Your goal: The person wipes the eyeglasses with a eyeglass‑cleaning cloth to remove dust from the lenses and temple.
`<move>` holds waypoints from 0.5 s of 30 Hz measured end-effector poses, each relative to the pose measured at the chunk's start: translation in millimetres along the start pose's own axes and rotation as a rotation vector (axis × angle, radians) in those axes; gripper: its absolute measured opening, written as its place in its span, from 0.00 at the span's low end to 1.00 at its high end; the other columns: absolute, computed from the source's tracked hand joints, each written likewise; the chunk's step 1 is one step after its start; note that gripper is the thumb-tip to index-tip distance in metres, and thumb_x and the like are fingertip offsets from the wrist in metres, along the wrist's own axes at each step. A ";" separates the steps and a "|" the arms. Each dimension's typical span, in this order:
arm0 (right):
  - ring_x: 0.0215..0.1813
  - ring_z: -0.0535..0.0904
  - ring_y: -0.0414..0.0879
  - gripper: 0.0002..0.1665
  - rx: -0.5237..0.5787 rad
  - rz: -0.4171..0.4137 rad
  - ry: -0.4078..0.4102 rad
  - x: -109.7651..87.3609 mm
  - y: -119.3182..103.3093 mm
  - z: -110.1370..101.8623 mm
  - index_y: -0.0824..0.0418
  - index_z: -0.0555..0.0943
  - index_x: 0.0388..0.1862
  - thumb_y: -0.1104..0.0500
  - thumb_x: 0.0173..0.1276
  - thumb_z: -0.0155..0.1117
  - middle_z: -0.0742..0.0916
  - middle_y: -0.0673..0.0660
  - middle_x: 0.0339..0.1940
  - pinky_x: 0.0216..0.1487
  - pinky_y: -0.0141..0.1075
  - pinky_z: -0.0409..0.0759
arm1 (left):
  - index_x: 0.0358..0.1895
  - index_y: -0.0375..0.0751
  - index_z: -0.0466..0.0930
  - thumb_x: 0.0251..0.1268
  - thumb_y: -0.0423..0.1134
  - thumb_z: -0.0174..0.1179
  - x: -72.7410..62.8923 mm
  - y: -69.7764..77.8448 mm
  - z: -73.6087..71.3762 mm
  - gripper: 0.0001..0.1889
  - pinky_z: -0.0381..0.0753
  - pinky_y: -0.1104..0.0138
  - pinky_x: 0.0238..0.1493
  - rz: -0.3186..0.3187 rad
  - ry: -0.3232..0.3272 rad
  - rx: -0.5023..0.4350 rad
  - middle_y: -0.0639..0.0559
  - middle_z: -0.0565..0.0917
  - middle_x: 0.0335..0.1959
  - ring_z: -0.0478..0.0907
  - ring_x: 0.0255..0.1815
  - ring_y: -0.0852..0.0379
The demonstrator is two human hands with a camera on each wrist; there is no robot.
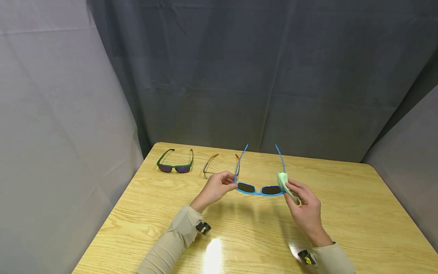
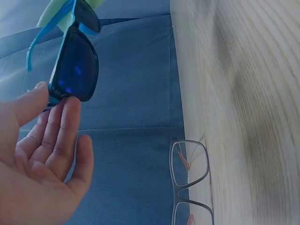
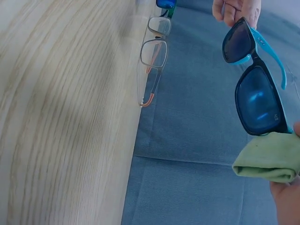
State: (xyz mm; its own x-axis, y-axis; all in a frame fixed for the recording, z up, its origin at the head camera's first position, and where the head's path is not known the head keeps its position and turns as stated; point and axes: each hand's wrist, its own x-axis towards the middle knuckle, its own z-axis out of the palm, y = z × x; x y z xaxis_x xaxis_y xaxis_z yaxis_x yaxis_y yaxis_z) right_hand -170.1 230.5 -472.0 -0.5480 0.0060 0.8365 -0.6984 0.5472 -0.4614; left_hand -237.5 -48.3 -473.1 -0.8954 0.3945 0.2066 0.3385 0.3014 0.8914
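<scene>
Blue-framed sunglasses with dark lenses are held up above the table, their temples spread and pointing away from me. My left hand pinches the left corner of the frame between thumb and fingers. At the opposite corner my right hand grips a folded pale green cloth, which lies against the frame there. In the right wrist view the cloth covers the hinge end beside one lens, and only part of the right hand shows.
Clear-lensed eyeglasses with orange temple tips stand on the wooden table, partly behind my left hand. Farther left sit green-framed sunglasses, temples unfolded. A dark curtain hangs behind the table, with lighter curtains at both sides.
</scene>
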 end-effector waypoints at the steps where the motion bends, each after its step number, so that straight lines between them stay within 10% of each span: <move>1: 0.51 0.78 0.37 0.24 -0.016 -0.012 0.007 -0.2 0.6 0.5 0.71 0.84 0.42 0.83 0.43 0.67 0.84 0.65 0.46 0.49 0.21 0.72 | 0.44 0.43 0.80 0.62 0.42 0.64 -0.2 0.1 -0.2 0.11 0.78 0.62 0.45 0.003 0.006 0.008 0.57 0.82 0.36 0.79 0.41 0.59; 15: 0.32 0.75 0.46 0.16 -0.258 -0.118 0.023 -0.4 0.0 2.0 0.66 0.84 0.42 0.75 0.55 0.64 0.80 0.63 0.33 0.32 0.27 0.71 | 0.42 0.46 0.81 0.60 0.42 0.66 -3.2 4.6 4.2 0.09 0.73 0.52 0.54 0.077 0.086 0.078 0.59 0.84 0.37 0.79 0.47 0.55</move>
State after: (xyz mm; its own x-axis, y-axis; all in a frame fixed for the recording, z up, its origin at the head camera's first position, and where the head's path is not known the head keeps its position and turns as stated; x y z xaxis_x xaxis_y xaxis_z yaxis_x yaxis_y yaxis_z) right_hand -170.7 228.8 -472.9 -0.4571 -0.0533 0.8878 -0.6151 0.7400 -0.2722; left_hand -231.8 -44.5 -471.3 -0.8860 0.3447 0.3103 0.4261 0.3409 0.8380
